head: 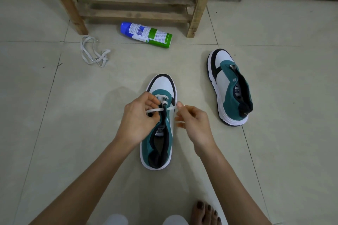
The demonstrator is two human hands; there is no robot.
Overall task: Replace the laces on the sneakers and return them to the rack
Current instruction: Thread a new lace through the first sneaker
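Pinching opposite ends of a flat white lace (155,110) taut across the teal-and-white sneaker (164,86) standing on the tiled floor (73,133), the left hand (140,115) and right hand (193,122) are evening its lengths, likely so the next eyelets thread evenly.

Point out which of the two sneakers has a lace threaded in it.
The sneaker between the left hand and right hand: both pinch a white lace running through its front eyelets. The other sneaker, to the right, has bare eyelets.
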